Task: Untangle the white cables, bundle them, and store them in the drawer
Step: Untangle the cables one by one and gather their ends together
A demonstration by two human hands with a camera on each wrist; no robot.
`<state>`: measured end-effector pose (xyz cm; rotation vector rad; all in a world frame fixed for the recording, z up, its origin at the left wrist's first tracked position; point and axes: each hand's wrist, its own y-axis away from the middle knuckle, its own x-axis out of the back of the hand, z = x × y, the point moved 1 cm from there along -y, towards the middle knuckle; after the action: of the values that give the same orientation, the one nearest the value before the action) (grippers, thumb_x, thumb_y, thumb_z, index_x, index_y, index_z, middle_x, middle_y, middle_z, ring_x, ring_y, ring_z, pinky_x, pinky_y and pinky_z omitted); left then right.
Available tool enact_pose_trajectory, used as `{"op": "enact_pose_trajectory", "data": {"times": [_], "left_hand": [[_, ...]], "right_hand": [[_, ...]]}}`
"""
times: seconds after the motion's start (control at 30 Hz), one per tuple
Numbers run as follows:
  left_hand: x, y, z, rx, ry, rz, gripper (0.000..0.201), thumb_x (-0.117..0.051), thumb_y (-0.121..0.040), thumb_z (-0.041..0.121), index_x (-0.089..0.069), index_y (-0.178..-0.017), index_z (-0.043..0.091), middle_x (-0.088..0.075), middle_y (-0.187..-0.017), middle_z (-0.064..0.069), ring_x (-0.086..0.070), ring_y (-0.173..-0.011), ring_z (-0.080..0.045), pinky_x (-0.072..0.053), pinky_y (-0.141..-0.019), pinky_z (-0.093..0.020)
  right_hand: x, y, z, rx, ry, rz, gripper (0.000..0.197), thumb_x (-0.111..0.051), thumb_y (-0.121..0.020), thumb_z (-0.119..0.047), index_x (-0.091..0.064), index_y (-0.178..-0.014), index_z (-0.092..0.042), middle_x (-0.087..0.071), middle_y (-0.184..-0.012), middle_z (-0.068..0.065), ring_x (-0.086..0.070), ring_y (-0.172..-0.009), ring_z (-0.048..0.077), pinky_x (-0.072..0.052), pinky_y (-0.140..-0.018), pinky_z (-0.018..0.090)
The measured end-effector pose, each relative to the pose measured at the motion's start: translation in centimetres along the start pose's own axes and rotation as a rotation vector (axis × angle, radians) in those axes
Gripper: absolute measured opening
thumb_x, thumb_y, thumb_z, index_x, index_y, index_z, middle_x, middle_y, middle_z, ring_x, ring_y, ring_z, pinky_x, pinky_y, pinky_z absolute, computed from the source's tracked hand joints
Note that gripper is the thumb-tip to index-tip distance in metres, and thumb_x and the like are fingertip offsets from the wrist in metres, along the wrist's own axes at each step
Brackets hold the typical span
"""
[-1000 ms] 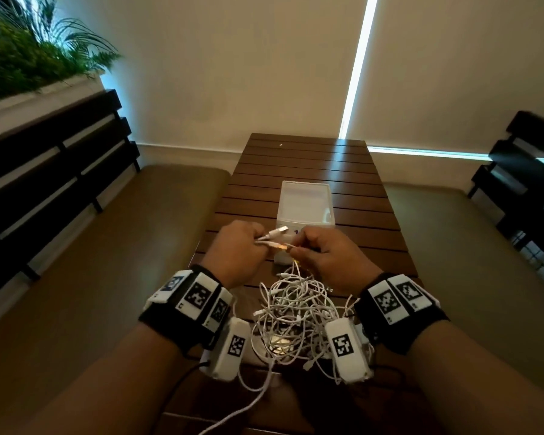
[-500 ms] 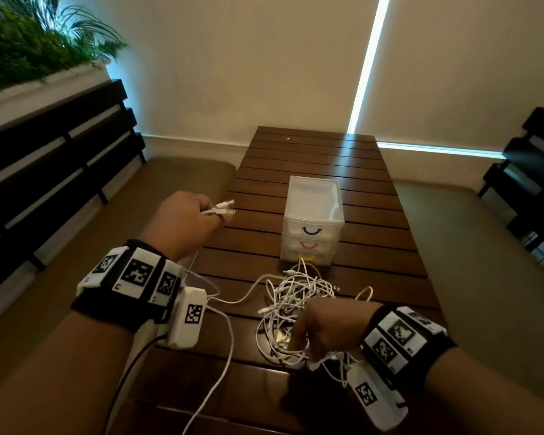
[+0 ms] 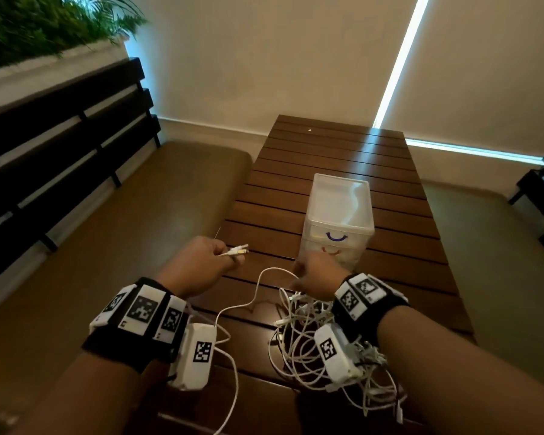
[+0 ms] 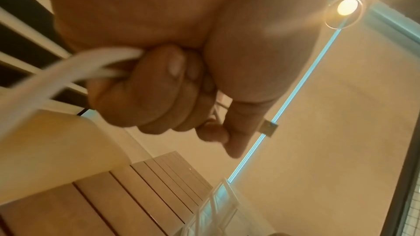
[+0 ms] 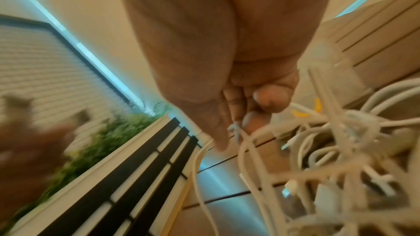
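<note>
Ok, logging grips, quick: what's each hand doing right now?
Left hand: holds the white cable ends in curled fingers.
Right hand: pinches a strand of the cable tangle.

A lounge or café-style seating nook; padded benches (image 3: 157, 196) flank a slatted wooden surface (image 3: 333, 158); dark slatted backrests (image 3: 60, 127), a planter of greenery (image 3: 38, 23), drawn roller blinds (image 3: 484, 64).
</note>
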<state>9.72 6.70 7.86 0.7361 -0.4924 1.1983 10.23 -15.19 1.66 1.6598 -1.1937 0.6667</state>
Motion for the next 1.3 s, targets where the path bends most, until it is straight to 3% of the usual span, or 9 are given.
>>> {"op": "enact_pose_trajectory", "data": {"times": [0.17, 0.27, 0.37, 0.53, 0.63, 0.87, 1.07, 1.17, 1.3], "left_hand": [[0.3, -1.4, -0.1, -0.002, 0.258, 0.119, 0.016, -0.066, -0.085, 0.024, -0.06, -0.075, 0.014, -0.044, -0.054, 0.003, -0.036, -0.046, -0.011, -0.028, -0.047, -0.026], [-0.1, -2.1, -0.1, 0.027, 0.427, 0.115, 0.031, -0.055, -0.09, 0.024, -0.058, -0.061, 0.013, -0.038, -0.054, 0.004, -0.031, -0.047, -0.013, -0.025, -0.048, -0.028], [-0.9, -2.4, 0.3, 0.073, 0.572, 0.039, 0.044, -0.051, -0.09, 0.026, -0.046, -0.047, 0.019, -0.03, -0.049, 0.006, -0.024, -0.04, -0.011, -0.02, -0.045, -0.025], [-2.1, -2.1, -0.2, 0.103, 0.557, -0.081, 0.037, -0.051, -0.092, 0.032, -0.044, -0.058, 0.022, -0.034, -0.05, 0.005, -0.026, -0.043, -0.012, -0.022, -0.046, -0.025], [-2.9, -2.2, -0.6, 0.111, 0.533, -0.115, 0.037, -0.05, -0.094, 0.035, -0.046, -0.061, 0.019, -0.036, -0.049, 0.007, -0.029, -0.044, -0.011, -0.024, -0.044, -0.024], [-5.3, -2.5, -0.8, -0.008, 0.473, -0.194, 0.033, -0.045, -0.099, 0.037, -0.05, -0.071, 0.019, -0.04, -0.051, 0.01, -0.032, -0.041, -0.005, -0.027, -0.041, -0.024], [-6.2, -2.8, 0.2, -0.105, 0.436, -0.068, 0.033, -0.047, -0.099, 0.033, -0.055, -0.071, 0.019, -0.04, -0.044, 0.011, -0.032, -0.037, -0.004, -0.028, -0.043, -0.024], [-6.5, -2.5, 1.2, -0.088, 0.509, -0.037, 0.033, -0.047, -0.099, 0.034, -0.054, -0.073, 0.015, -0.038, -0.047, 0.01, -0.03, -0.035, -0.003, -0.027, -0.041, -0.023], [-7.6, -0.1, 3.8, -0.031, 0.748, -0.161, 0.03, -0.053, -0.095, 0.039, -0.052, -0.074, 0.018, -0.04, -0.053, 0.006, -0.033, -0.04, -0.006, -0.028, -0.042, -0.022]], "right_hand": [[-1.1, 5.0, -4.9, 0.237, 0.108, -0.082, 0.021, -0.063, -0.089, -0.019, -0.066, -0.106, -0.007, -0.067, -0.104, 0.009, -0.063, -0.093, 0.024, -0.054, -0.084, 0.037], [-0.8, 8.3, -6.6, 0.407, 0.026, -0.369, 0.024, -0.067, -0.088, -0.024, -0.068, -0.109, -0.013, -0.071, -0.1, 0.004, -0.062, -0.081, 0.011, -0.052, -0.075, 0.026], [0.3, 8.1, -5.7, 0.351, -0.101, -0.597, 0.02, -0.065, -0.09, -0.028, -0.069, -0.105, -0.015, -0.072, -0.091, 0.001, -0.068, -0.078, 0.011, -0.054, -0.069, 0.021], [1.1, -0.1, 0.7, 0.027, 0.047, 0.057, 0.016, -0.06, -0.09, -0.014, -0.071, -0.102, -0.009, -0.068, -0.103, 0.006, -0.065, -0.094, 0.021, -0.054, -0.084, 0.033], [-1.0, -3.2, 3.5, -0.131, 0.154, 0.052, 0.022, -0.052, -0.092, -0.014, -0.071, -0.104, -0.01, -0.068, -0.108, 0.007, -0.064, -0.099, 0.024, -0.054, -0.087, 0.035], [-3.6, -5.4, 5.4, -0.167, 0.382, -0.004, 0.018, -0.052, -0.093, -0.017, -0.067, -0.098, -0.009, -0.068, -0.101, 0.008, -0.063, -0.089, 0.025, -0.044, -0.068, 0.028], [-0.3, -2.3, 4.3, -0.105, 0.181, 0.156, 0.017, -0.066, -0.085, -0.03, -0.07, -0.093, -0.016, -0.067, -0.091, 0.003, -0.065, -0.088, 0.021, -0.055, -0.076, 0.033], [2.1, 1.4, 3.2, 0.011, -0.091, 0.193, 0.02, -0.074, -0.08, -0.035, -0.068, -0.073, -0.017, -0.068, -0.074, 0.001, -0.062, -0.07, 0.012, -0.051, -0.069, 0.031], [3.5, 5.9, 1.7, 0.097, -0.553, 0.308, 0.028, -0.078, -0.078, -0.028, -0.062, -0.06, -0.015, -0.061, -0.053, 0.001, -0.053, -0.048, 0.011, -0.046, -0.055, 0.03]]}}
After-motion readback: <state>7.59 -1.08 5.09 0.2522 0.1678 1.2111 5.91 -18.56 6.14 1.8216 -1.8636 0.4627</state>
